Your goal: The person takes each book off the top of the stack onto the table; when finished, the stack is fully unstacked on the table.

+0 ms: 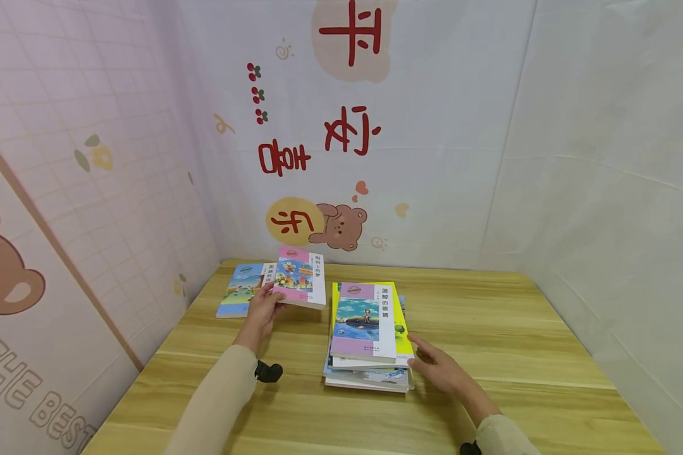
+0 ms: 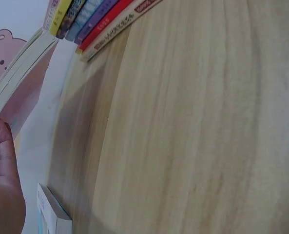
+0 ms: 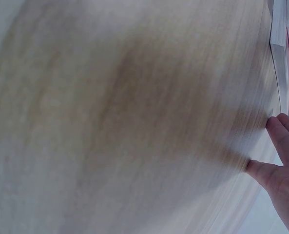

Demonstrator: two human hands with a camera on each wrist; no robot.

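Observation:
My left hand [image 1: 264, 309] grips a pink-bordered book [image 1: 296, 278] by its lower left corner. In the left wrist view the book's pale page edges [image 2: 17, 73] show, raised off the table, with the thumb and fingers on either side. Just behind that hand a blue-covered book [image 1: 239, 287] lies on the table, partly covered by the held book. My right hand [image 1: 441, 366] is at the right side of a stack, its fingers extended; whether they touch it I cannot tell. On top of the stack lies a lilac-bordered book [image 1: 358, 322], over a yellow book [image 1: 403, 328].
The stack's lower books [image 1: 367, 378] stick out unevenly at the front, and their coloured spines [image 2: 105, 24] face left. Beneath everything is a wood-grain table [image 1: 478, 316]. A printed cloth wall [image 1: 432, 158] rises behind it, with more cloth at both sides.

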